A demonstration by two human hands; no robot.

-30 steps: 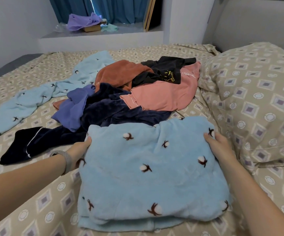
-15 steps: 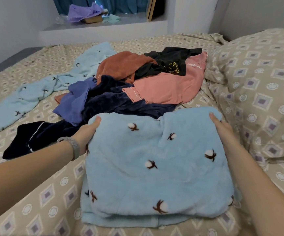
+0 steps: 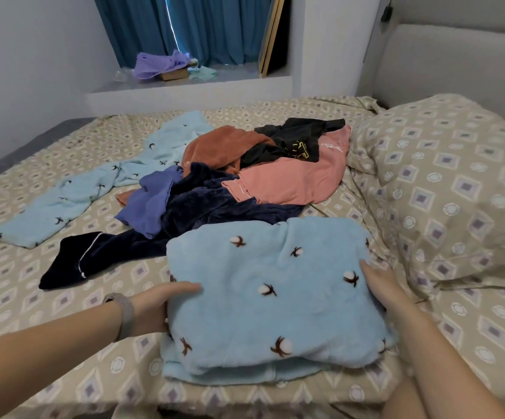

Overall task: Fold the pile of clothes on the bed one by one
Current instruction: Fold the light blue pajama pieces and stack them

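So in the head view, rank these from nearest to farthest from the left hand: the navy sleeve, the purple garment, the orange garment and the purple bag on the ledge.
From the left hand:
1. Navy sleeve, just beyond it, slightly left.
2. Purple garment, farther up the bed.
3. Orange garment, at the pile's back.
4. Purple bag, on the ledge off the bed.

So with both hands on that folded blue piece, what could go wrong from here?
The folded light-blue garment is bulky; held only at its sides by the left hand and right hand, it may sag open. Its far edge touches the navy garment, which could drag along.
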